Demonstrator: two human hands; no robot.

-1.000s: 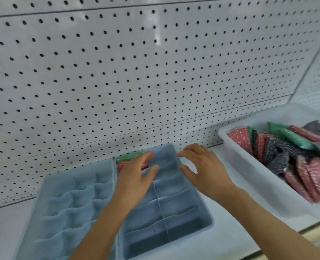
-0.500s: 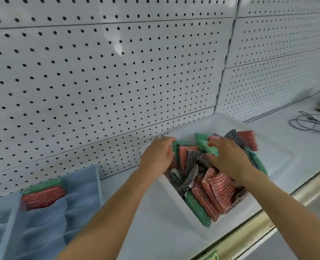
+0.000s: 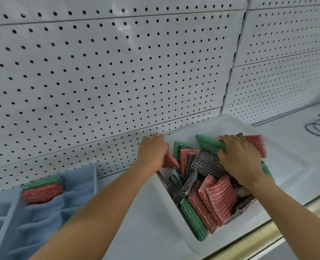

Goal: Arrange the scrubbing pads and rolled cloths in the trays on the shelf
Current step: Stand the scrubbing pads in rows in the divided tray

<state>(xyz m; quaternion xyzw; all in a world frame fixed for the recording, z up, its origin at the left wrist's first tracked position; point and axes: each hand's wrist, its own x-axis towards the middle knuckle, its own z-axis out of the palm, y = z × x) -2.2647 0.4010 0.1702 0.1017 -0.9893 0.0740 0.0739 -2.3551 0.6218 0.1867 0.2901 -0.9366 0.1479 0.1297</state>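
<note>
**Q:** what do the pads actually look like, and where are they right now?

**A:** From my feed: flat rectangular scrubbing pads with a glittery woven face, in red, green and a dark grey/black. Most are jumbled at all angles in the white bin [image 3: 174,212] on the shelf [image 3: 136,222], right of centre. Two more, one green on one red [image 3: 42,190], sit stacked in a back compartment of the blue divided tray [image 3: 76,184] at lower left, against the pegboard [image 3: 117,72]. That tray is a bit motion-blurred.

**Q:** and the hands?

**A:** My left hand [image 3: 152,152] is at the bin's back-left corner, fingers curled round a red pad [image 3: 171,161] whose corner pokes out below the palm. My right hand [image 3: 238,158] is on the top of the pile, thumb and fingers clamped on a green pad [image 3: 209,144] that's tilted up out of the heap.

**Q:** anything different from half a second back?

**A:** Not much. Both hands were already in the bin; the right has closed tighter on the green pad, and the red one now shows under the left. The view has drifted slightly, so the cable [image 3: 318,128] far right sits closer to the edge.
</note>
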